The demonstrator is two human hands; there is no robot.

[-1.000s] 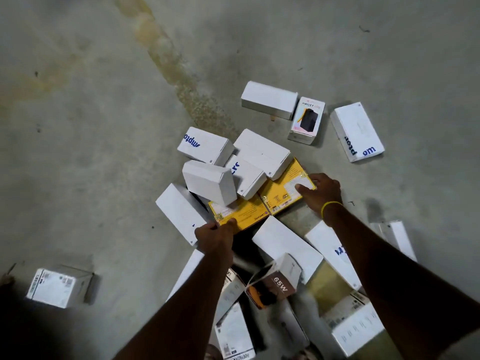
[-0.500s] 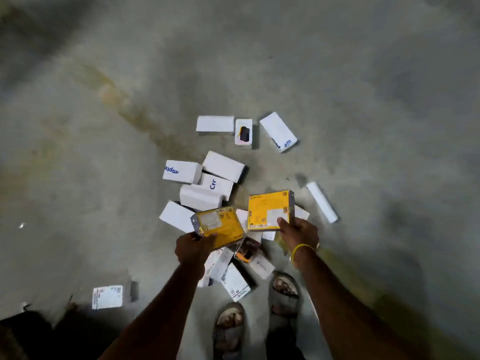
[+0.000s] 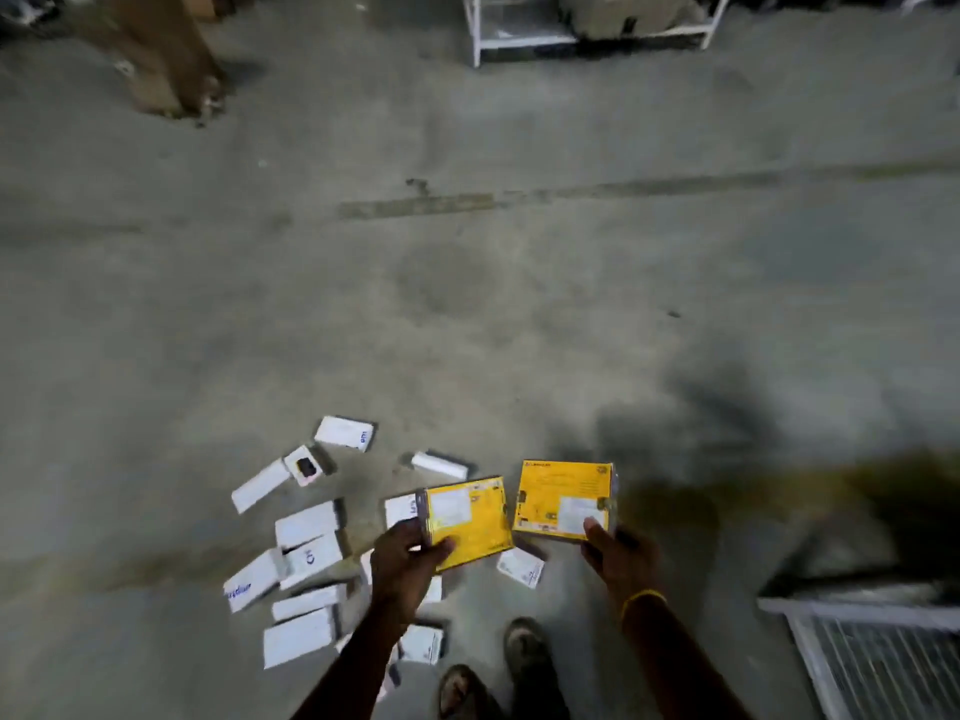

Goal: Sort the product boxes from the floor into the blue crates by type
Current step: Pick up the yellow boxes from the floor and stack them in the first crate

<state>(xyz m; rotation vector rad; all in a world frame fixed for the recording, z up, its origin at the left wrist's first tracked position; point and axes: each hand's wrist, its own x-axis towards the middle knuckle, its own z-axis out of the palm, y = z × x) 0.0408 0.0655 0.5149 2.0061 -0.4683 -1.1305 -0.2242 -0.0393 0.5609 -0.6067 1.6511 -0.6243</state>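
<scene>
**Desk:** What has changed in the last half second?

**Field:** The view has lifted. The concrete floor [image 3: 467, 304] now fills the frame. The scatter of white boxes [image 3: 306, 527], central before, sits at 7 o'clock. Both yellow boxes stay in hand, now drawn almost edge to edge.

**Desk:** And the room?

**Field:** Grey, stained concrete, with a dark streak running from 9 to 3 o'clock. A white rack [image 3: 475, 28] stands at 12 o'clock, a blurred brown shape [image 3: 156, 59] at 11 and a white grille [image 3: 878, 662] at 4. Sandalled feet [image 3: 524, 652] show at 6 o'clock.

**Desk:** The grip?

**Field:** The left hand [image 3: 402, 561] holds the left yellow box [image 3: 472, 517] by its 7 o'clock corner, thumb pressed flat on the face, fingers curled underneath. The right hand [image 3: 618, 558], a yellow band [image 3: 641, 600] at its wrist, holds the right yellow box [image 3: 563, 498] by its 5 o'clock corner, thumb on the white label, fingers wrapped behind. Both boxes are held face-up above the floor, reaching toward 12 o'clock from the thumbs, at 3 o'clock of the white boxes.
</scene>
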